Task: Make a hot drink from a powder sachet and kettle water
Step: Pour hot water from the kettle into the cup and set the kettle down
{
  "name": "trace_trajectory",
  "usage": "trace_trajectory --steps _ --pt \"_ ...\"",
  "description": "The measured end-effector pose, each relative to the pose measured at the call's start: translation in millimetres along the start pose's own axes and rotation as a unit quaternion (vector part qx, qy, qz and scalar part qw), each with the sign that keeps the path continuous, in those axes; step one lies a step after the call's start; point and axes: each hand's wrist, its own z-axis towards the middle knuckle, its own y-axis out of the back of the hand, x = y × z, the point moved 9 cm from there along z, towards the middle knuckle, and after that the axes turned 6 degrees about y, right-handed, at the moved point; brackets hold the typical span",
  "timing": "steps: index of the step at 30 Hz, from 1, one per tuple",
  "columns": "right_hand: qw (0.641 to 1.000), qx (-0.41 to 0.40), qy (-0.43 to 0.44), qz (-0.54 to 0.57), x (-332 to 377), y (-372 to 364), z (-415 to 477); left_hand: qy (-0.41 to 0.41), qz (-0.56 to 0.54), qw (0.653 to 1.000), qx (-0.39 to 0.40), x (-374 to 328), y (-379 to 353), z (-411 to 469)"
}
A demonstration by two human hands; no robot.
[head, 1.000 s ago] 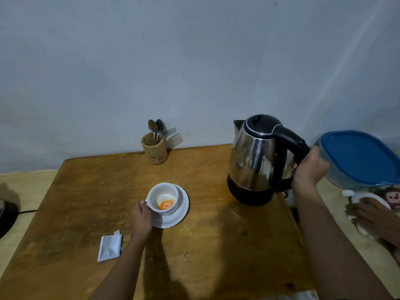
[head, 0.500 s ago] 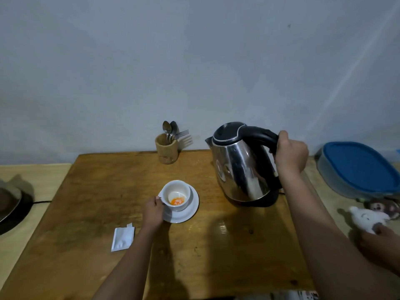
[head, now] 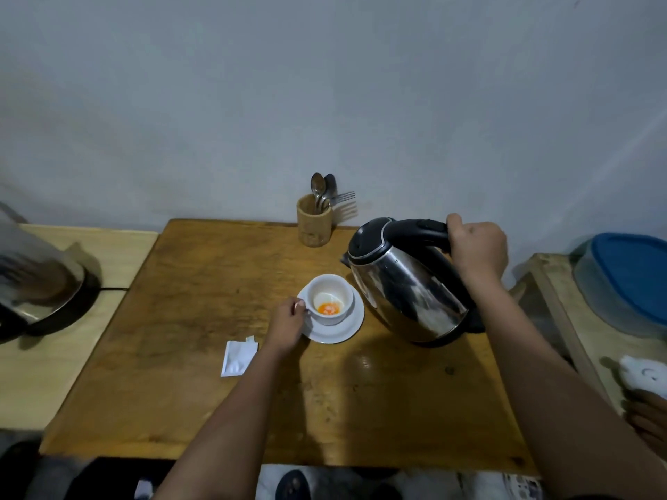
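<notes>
A white cup with orange powder at its bottom stands on a white saucer near the middle of the wooden table. My left hand grips the cup's handle from the left. My right hand is shut on the black handle of a steel kettle, which is lifted and tilted left, its spout just right of the cup's rim. No water is visible pouring. A torn white sachet lies left of my left wrist.
A wooden holder with spoons and a fork stands at the table's back edge. A dark pan or lid sits on the left counter. At right are a blue-lidded container, a white soft toy and another person's hand.
My right hand has lifted the kettle, carried it left toward the cup and tilted its spout down. My left hand stays on the cup's handle.
</notes>
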Motion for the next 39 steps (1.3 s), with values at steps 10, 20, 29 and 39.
trace_trajectory --steps 10,20,29,39 --pt "0.994 0.069 0.067 -0.060 28.5 -15.7 -6.8 0.005 0.041 0.999 0.019 1.8 -1.2 10.8" --pt "0.978 0.107 0.138 -0.117 50.7 -33.5 -9.9 -0.026 0.054 0.997 0.044 -5.5 -0.2 13.1" --pt "0.965 0.108 0.186 -0.149 70.8 -38.7 -12.8 -0.023 0.064 0.996 0.057 -6.6 -0.1 13.0" --pt "0.953 0.109 0.222 -0.175 84.8 -41.4 -15.8 -0.023 0.088 0.994 0.060 -7.1 0.6 14.8"
